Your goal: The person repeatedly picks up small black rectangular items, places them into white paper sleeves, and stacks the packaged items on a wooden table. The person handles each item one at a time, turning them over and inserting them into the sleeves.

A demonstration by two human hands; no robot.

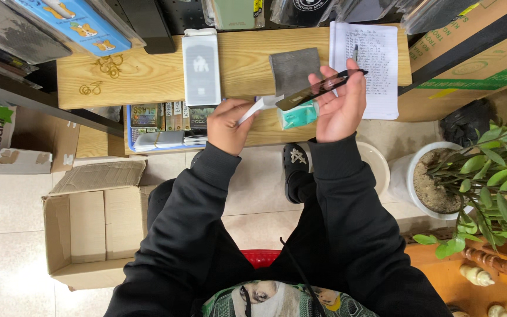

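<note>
My right hand [340, 103] holds a dark smartphone [319, 89] by its edges, tilted over the front of the wooden shelf [148, 76]. A small teal packet [298, 114] is tucked under the same hand. My left hand [227, 124] pinches a white strip [259, 107] that reaches toward the phone's lower end. A grey cloth [293, 68] lies on the shelf just behind the phone. A white box with a phone-shaped window [201, 66] stands to the left of the cloth.
A handwritten notebook [371, 56] with a pen lies at the shelf's right. A blue tray of small boxes [159, 126] sits below the shelf. An open cardboard box [92, 226] stands on the floor at left; a potted plant [476, 176] at right.
</note>
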